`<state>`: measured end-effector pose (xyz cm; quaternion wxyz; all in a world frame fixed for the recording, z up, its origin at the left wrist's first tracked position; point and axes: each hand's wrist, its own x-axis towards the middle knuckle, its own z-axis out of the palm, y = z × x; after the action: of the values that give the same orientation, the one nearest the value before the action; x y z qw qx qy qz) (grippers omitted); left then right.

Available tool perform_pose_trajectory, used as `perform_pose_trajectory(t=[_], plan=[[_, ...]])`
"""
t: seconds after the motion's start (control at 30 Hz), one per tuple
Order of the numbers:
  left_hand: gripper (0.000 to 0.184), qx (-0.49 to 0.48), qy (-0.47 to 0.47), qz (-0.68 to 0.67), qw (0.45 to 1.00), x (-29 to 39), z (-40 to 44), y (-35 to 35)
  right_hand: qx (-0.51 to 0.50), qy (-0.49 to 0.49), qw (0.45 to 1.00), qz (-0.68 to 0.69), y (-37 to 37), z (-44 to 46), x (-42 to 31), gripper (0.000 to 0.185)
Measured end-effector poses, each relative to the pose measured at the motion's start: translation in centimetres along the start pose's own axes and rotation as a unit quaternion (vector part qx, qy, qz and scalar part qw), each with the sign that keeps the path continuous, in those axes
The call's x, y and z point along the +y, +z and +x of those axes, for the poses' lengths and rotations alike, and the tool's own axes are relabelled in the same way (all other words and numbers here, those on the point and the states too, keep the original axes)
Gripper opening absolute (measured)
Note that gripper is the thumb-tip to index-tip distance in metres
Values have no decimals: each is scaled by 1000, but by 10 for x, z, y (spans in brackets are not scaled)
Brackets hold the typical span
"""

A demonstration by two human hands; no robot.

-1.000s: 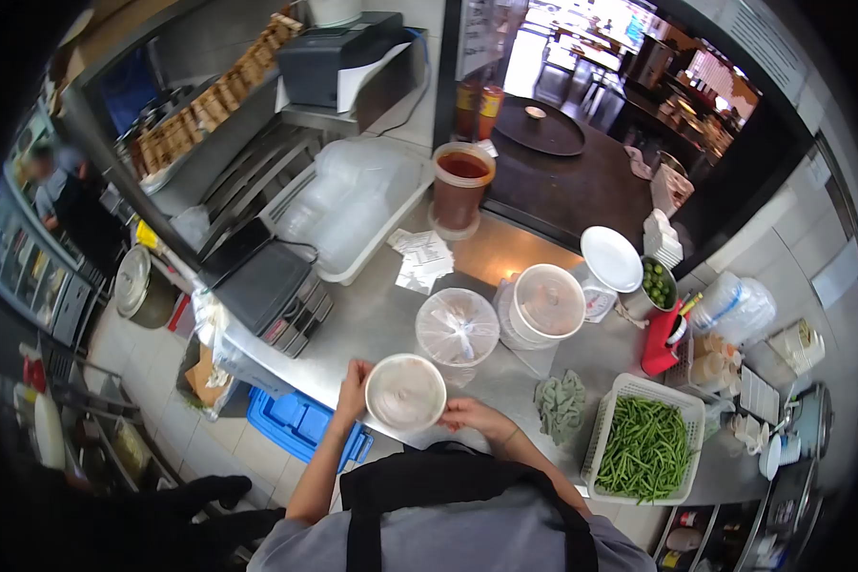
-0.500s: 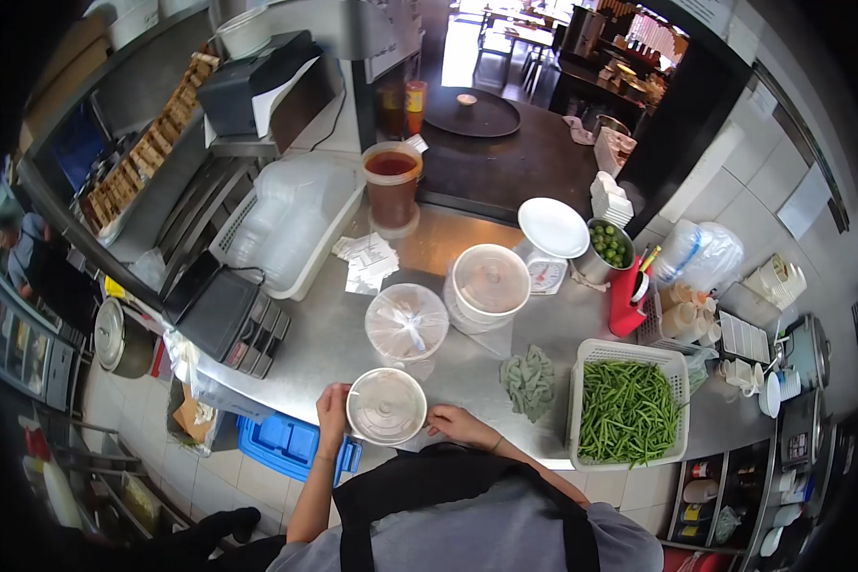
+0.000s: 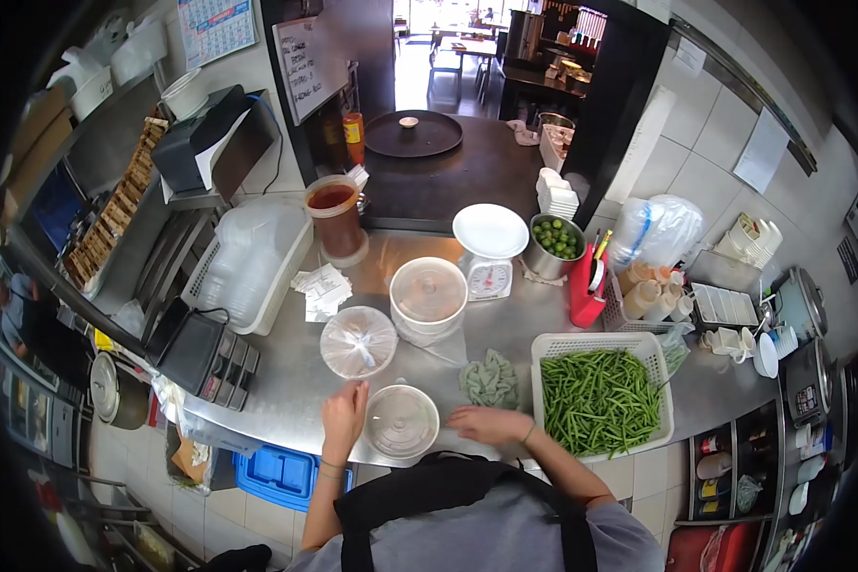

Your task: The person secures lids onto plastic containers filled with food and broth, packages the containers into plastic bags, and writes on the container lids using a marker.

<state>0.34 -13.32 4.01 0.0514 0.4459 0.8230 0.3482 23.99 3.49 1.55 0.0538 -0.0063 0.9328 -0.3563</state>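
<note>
A round white tub with a clear lid (image 3: pixel 402 420) stands on the steel counter in front of me. At its left edge is my left hand (image 3: pixel 344 416), raised with its fingers pressed together; whether it touches the rim I cannot tell. My right hand (image 3: pixel 489 424) lies palm down just right of the tub, apart from it, fingers stretched out and holding nothing. Beyond the tub sit a tied clear bag (image 3: pixel 358 342) and a larger lidded tub (image 3: pixel 428 294). A crumpled green cloth (image 3: pixel 489 380) lies above my right hand.
Green beans fill a white basket (image 3: pixel 665 424) at right. Behind are a white kitchen scale (image 3: pixel 489 277), a pot of green limes (image 3: pixel 557 238) and a red holder (image 3: pixel 586 293). A container of red liquid (image 3: pixel 337 221) and paper slips (image 3: pixel 321 292) are at left. A person (image 3: pixel 19 305) stands far left.
The view has swung to the right. My right hand has moved away from the tub's side and now lies flat. My left hand has risen a little along the tub's left edge.
</note>
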Motion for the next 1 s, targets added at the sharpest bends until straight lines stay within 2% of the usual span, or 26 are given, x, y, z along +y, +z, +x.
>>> perform_pose_trajectory(t=[0.03,0.07,0.17,0.23,0.3,0.37,0.4,0.43,0.5,0.53,0.6,0.63,0.7,0.77,0.8,0.9,0.97,1.0], plan=[[23,10,1,-69,998,13,13,-4,-40,47,997,41,-32,-8,-9,36],[21,15,6,-141,990,26,24,-2,-28,46,997,54,-56,-18,-6,37],[17,13,31,-229,973,51,52,15,16,82,993,83,-138,-43,12,41],[18,-32,30,-288,957,69,62,25,137,89,981,108,-177,-57,66,39],[19,-93,13,-380,920,85,66,31,319,182,895,251,-216,-67,97,39],[19,-157,18,-396,905,102,62,28,519,215,797,223,-244,-67,153,36],[19,-180,28,-407,895,106,60,28,586,235,736,244,-253,-68,193,34],[20,-199,37,-418,885,109,58,29,645,251,671,264,-267,-71,234,32],[20,-231,50,-415,879,111,53,28,659,267,599,368,-280,-87,294,31],[21,-242,54,-411,877,109,50,27,682,293,567,357,-284,-86,306,27],[22,-244,38,-411,877,100,43,31,642,362,575,353,-286,-89,316,23],[23,-248,31,-411,877,96,42,33,645,321,587,369,-283,-91,316,27],[24,-243,18,-413,878,93,39,32,606,328,589,423,-290,-100,327,33],[25,-246,12,-409,879,92,35,31,741,259,588,195,-286,-101,380,32],[26,-244,11,-406,881,92,34,31,788,230,567,69,-285,-97,409,33],[29,-230,28,-390,891,100,38,36,757,111,642,-55,-278,-77,267,21],[34,-199,51,-390,898,114,37,39,628,116,753,158,-259,-57,121,17],[36,-174,68,-394,900,126,38,41,572,91,777,247,-245,-48,75,16]])
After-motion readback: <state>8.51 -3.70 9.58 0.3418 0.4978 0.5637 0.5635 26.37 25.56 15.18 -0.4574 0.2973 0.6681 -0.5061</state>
